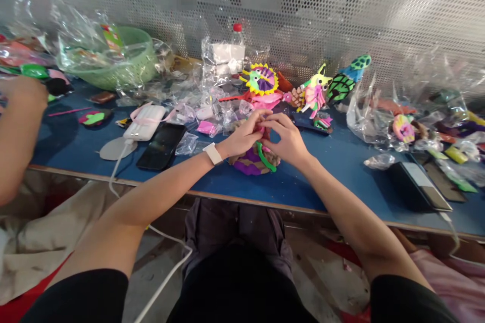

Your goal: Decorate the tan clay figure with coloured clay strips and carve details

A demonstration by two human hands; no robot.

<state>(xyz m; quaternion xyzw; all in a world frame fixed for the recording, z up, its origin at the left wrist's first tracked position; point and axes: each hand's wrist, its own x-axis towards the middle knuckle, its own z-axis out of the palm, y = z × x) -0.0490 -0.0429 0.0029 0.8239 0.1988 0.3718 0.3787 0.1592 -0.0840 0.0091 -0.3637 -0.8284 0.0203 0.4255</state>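
Both my hands meet over a small foam craft figure [253, 161] of purple, brown and green that rests on the blue table [333, 161]. My left hand [247, 136], with a white watch on its wrist, has its fingers closed on a small red and pink piece at the top of the figure. My right hand [286, 137] is curled against the same piece, fingertips touching those of the left. What exactly is pinched between the fingers is mostly hidden.
A black phone [162, 145] and a white power bank [144, 122] with a cable lie to the left. Finished foam toys [261, 79] stand at the back among plastic bags. A green basket [129, 55] sits back left. Another person's arm [17, 126] is at the left. A dark box [417, 185] lies to the right.
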